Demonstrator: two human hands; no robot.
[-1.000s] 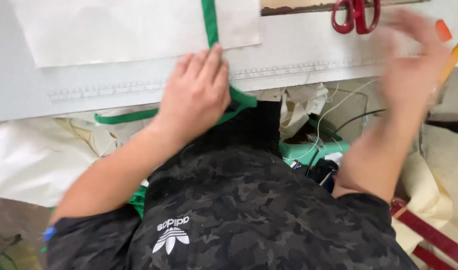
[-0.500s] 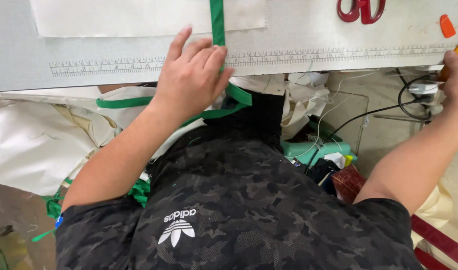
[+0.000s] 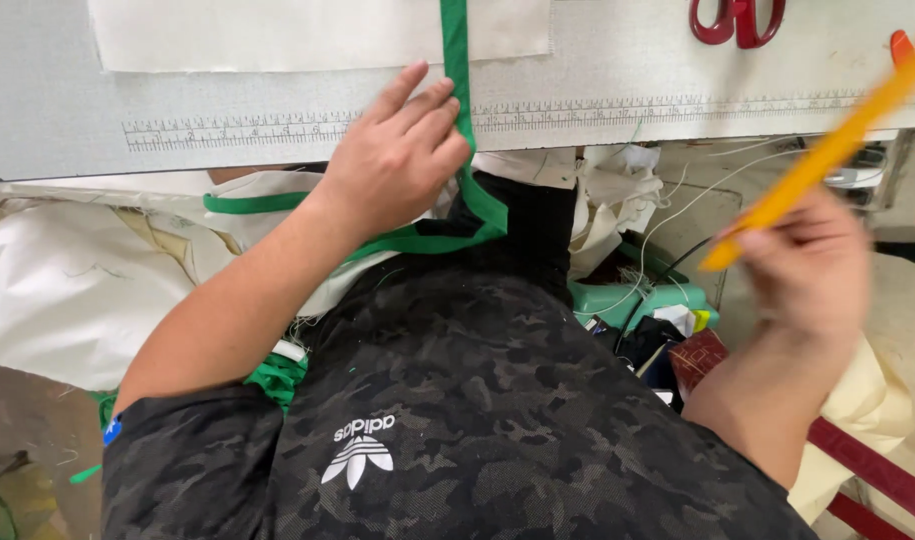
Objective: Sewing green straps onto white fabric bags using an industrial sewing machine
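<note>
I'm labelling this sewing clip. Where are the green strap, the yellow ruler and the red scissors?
green strap (image 3: 455, 60), head view, the stretch lying on the table.
yellow ruler (image 3: 827, 150), head view, mid-length of the blade.
red scissors (image 3: 737, 20), head view, between the handle loops.

I saw bare counter (image 3: 277, 140) along the near edge, left of my left hand (image 3: 392, 160). The green tape (image 3: 455, 50) crossed the counter from far edge to near edge beside it, barring a sideways sweep. Toward the far right corner, red scissors (image 3: 735, 18) lay in the way, and the yellow ruler (image 3: 827, 150) in my right hand (image 3: 802, 265) slanted across the right end.
</note>
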